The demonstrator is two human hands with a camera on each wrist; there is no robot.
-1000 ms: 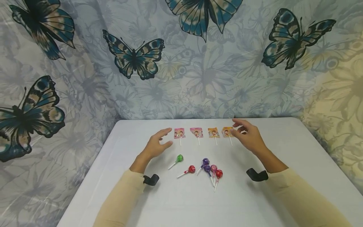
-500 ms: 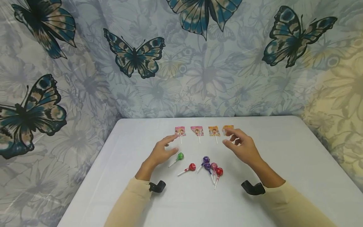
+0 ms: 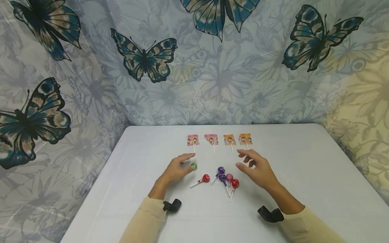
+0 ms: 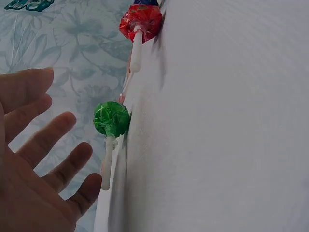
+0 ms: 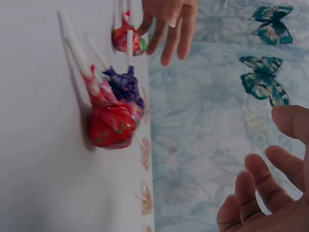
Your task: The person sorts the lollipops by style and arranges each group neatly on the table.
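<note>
My left hand (image 3: 176, 169) hovers by the green lollipop (image 3: 194, 166), hiding its stick in the head view. In the left wrist view the fingers are spread and hold nothing, with the green lollipop (image 4: 111, 119) just beyond them. A red lollipop (image 3: 206, 178) lies right of that hand. My right hand (image 3: 259, 168) is above the table, fingers loosely bent around nothing. To its left sits a cluster: two purple lollipops (image 3: 222, 177), a pink one (image 3: 229, 177) and a red one (image 3: 235, 183). In the right wrist view this cluster's red lollipop (image 5: 113, 126) appears large.
Along the far side of the white table (image 3: 146, 141) runs a row of flat-wrapped lollipops: two pink packets (image 3: 192, 140) (image 3: 211, 139) at left, two orange packets (image 3: 229, 139) (image 3: 245, 138) at right. A butterfly-print cloth (image 3: 225, 84) hangs behind the table's back edge.
Both hands have drawn back from the row of flat packets toward the person. The left hand has come over the green lollipop; the right has uncovered the rightmost orange packet. The lollipops lie as before.
</note>
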